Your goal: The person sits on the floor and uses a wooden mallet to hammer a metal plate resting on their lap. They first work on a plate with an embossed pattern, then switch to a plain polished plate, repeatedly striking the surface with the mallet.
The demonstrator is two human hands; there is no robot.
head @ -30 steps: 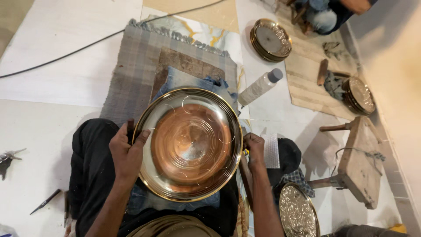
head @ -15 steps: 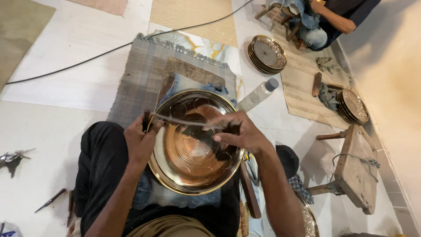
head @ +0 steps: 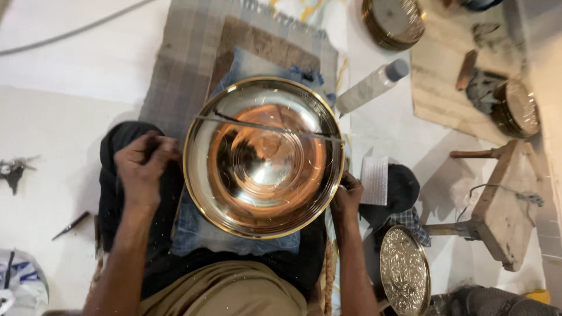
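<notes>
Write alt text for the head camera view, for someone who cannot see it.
Seen from above, a seated person steadies a large shiny brass bowl on their lap, the right hand at its rim and the left hand resting beside it on dark cloth. A thin metal rod lies across the bowl. Nearby sit a plastic bottle and an engraved tray.

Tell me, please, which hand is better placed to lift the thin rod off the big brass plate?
Probably the right hand: it touches the plate's rim just below the rod's right end. The left hand rests on dark cloth, apart from the rim.
</notes>
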